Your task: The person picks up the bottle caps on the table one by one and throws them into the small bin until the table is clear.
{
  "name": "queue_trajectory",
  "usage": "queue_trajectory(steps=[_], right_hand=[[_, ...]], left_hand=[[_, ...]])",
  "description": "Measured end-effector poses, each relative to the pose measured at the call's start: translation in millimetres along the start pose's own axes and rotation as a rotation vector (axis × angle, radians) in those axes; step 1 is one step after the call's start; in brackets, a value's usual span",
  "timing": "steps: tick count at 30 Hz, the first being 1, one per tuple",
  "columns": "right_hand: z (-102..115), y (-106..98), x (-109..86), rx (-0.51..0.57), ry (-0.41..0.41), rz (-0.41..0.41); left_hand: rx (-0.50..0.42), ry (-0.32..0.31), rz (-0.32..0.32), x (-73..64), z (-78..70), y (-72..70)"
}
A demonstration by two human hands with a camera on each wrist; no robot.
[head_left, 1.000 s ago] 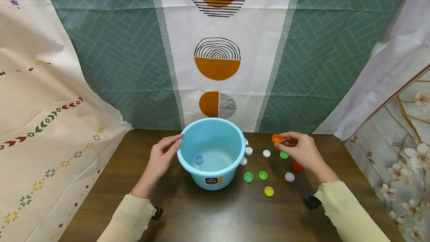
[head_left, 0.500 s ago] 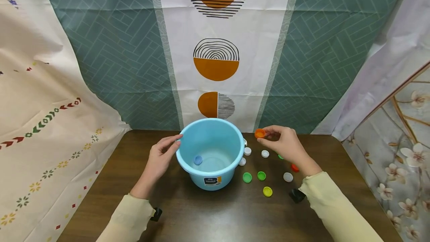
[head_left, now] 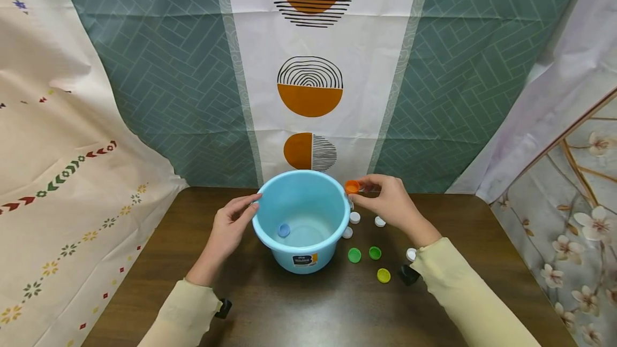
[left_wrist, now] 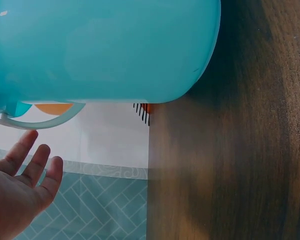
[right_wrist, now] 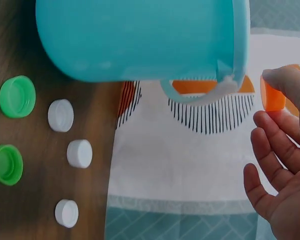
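A light blue plastic bucket (head_left: 303, 191) stands mid-table, with one blue bottle cap (head_left: 284, 230) on its floor. At its left side my left hand (head_left: 230, 226) touches the rim with thumb and index finger. The other fingers (left_wrist: 52, 180) reach out loosely below the bucket's handle (left_wrist: 50, 121) in the left wrist view. My right hand (head_left: 391, 203) pinches an orange bottle cap (head_left: 352, 187) between thumb and fingers, right at the bucket's right rim. In the right wrist view the orange cap (right_wrist: 273, 94) is just outside the rim, its lower fingers spread.
Right of the bucket lie white caps (head_left: 354, 218), two green caps (head_left: 354, 255) and a yellow cap (head_left: 383, 276) on the brown table (head_left: 308, 315). Another white cap (head_left: 411, 254) shows beside the right sleeve. A patterned cloth (head_left: 308, 42) hangs behind the table.
My right hand has carried the orange cap leftward from above the right-hand caps to the bucket's rim. Its arm now covers the red cap and a green one. My left hand keeps its place.
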State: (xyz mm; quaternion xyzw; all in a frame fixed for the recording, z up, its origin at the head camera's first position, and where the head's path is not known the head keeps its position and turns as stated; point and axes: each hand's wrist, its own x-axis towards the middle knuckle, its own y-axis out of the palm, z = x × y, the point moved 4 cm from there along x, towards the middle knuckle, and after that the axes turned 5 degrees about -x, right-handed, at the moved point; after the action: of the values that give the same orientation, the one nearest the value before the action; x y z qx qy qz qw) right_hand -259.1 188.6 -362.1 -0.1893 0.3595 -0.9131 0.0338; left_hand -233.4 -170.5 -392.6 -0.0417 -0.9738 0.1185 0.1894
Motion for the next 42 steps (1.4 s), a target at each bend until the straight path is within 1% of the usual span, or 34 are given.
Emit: queue_trajectory(steps=[5, 10, 17, 24, 33, 37, 42], right_hand=[[11.2, 7.9, 4.3, 0.019, -0.025, 0.015], [19.4, 16.3, 8.3, 0.053, -0.032, 0.048], [30.8, 31.9, 14.3, 0.081, -0.06, 0.077], [40.2, 46.3, 19.4, 0.065, -0.124, 0.089], [50.3, 60.9, 22.5, 0.04, -0.136, 0.13], [55.4, 67.2, 24.5, 0.028, -0.142, 0.14], [60.4, 75.3, 26.4, 0.004, -0.15, 0.154]], left_hand=[[-0.004, 0.007, -0.002, 0.0, -0.7, -0.1], [-0.009, 0.01, -0.006, 0.2, -1.4, 0.5], [-0.008, 0.008, -0.012, 0.5, -1.6, 0.6], [-0.015, 0.009, -0.02, 0.6, -2.0, 0.8], [0.005, 0.02, -0.014, 0.6, -2.3, 1.2], [-0.009, 0.016, -0.02, 0.9, -1.6, 0.7], [-0.003, 0.011, -0.018, 0.7, -0.7, 0.7]])
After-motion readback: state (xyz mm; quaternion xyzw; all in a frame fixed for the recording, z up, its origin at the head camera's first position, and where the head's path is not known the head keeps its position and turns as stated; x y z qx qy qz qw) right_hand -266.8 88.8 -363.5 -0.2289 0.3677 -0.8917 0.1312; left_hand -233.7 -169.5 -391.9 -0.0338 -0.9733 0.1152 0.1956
